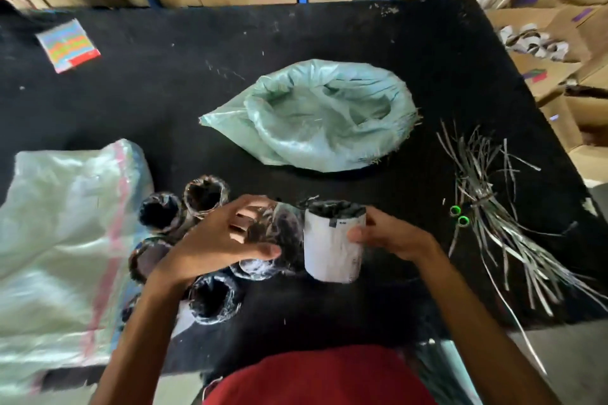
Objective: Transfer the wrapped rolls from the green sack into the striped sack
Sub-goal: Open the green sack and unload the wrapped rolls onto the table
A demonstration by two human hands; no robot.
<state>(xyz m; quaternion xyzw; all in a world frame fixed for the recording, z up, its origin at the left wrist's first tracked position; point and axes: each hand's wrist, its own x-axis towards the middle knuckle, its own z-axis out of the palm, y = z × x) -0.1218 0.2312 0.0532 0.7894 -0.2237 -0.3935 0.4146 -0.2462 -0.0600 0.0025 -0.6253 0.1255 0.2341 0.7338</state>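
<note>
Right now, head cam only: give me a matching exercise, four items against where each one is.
Things:
1. green sack
2. striped sack
3. white wrapped roll
4. bundle of strips

Places:
A. held in the right hand
B. at the left edge of the table
C. middle of the table, mouth open
D. right side of the table

Pairs: 1-C, 2-B, 3-A, 4-D

Plain red top (pixel 316 378), left forearm (pixel 131 335) and right forearm (pixel 477 316) bare
</note>
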